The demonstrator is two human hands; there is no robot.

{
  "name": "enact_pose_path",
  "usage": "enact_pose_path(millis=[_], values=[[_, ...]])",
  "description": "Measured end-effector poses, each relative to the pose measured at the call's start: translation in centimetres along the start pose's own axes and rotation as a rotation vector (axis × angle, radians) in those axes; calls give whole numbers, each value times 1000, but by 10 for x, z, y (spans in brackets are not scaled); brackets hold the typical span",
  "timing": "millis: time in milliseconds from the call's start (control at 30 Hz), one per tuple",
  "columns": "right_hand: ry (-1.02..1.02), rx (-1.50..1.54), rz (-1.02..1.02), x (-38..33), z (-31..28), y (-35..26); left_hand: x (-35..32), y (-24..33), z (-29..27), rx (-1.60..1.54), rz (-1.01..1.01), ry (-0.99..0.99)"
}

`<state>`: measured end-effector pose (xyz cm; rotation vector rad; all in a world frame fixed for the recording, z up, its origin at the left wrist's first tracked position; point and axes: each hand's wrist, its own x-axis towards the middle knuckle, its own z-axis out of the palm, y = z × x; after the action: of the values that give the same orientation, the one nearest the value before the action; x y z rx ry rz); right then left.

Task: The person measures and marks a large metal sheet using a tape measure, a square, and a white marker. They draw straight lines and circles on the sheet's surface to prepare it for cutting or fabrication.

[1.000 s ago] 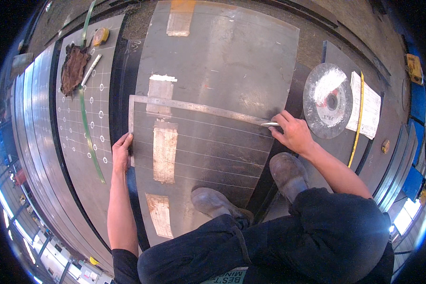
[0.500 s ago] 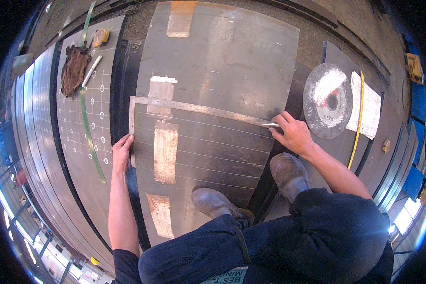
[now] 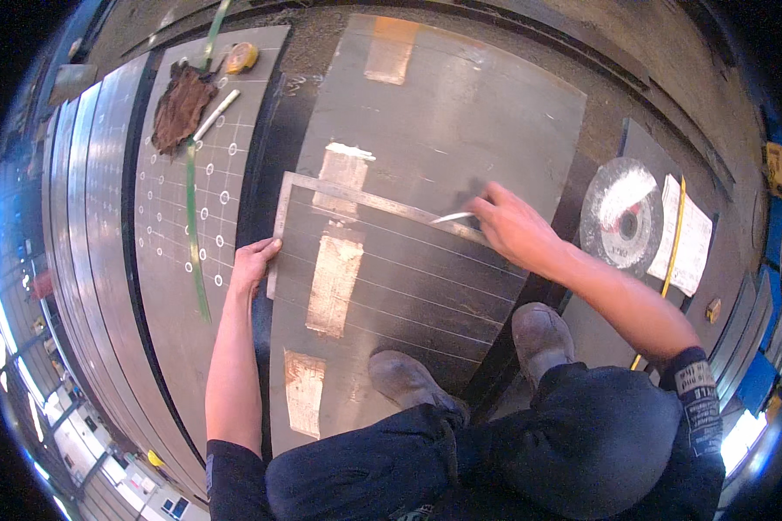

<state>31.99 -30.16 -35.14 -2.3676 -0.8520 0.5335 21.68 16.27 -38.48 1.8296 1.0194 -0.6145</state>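
Observation:
A steel square (image 3: 374, 201) lies across a grey metal plate (image 3: 460, 130), its short leg along the plate's left edge. My left hand (image 3: 256, 262) grips that short leg, thumb on top. My right hand (image 3: 514, 227) is closed around a thin white chalk stick (image 3: 452, 217), whose tip is at the long leg of the square. Several fine white parallel lines run across the plate below the square. Pale rough strips (image 3: 334, 282) run down the plate's left part.
On a dotted plate (image 3: 169, 226) at left lie a brown rag (image 3: 182, 108), a white marker (image 3: 217, 115) and a yellow tape measure (image 3: 241, 58). At right are a cutting disc (image 3: 608, 204), written paper (image 3: 697, 239) and a yellow strip (image 3: 674, 234). My boots (image 3: 404, 378) stand near me.
My right hand has moved left along the long leg with the chalk stick. My left hand keeps hold of the square. The whole view has shifted and tilted slightly.

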Motion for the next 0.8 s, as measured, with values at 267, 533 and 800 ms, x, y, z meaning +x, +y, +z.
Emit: enact_pose_path(millis=[267,533,800], values=[[-41,-20,-99,169,35,-69,7,-8,2,-23,38,-19],[-35,-9,-163,197,75,-98,6,-11,1,-23,37,5],[-106,-82,-172,167,63,-86,5,-7,5,-12,81,11]])
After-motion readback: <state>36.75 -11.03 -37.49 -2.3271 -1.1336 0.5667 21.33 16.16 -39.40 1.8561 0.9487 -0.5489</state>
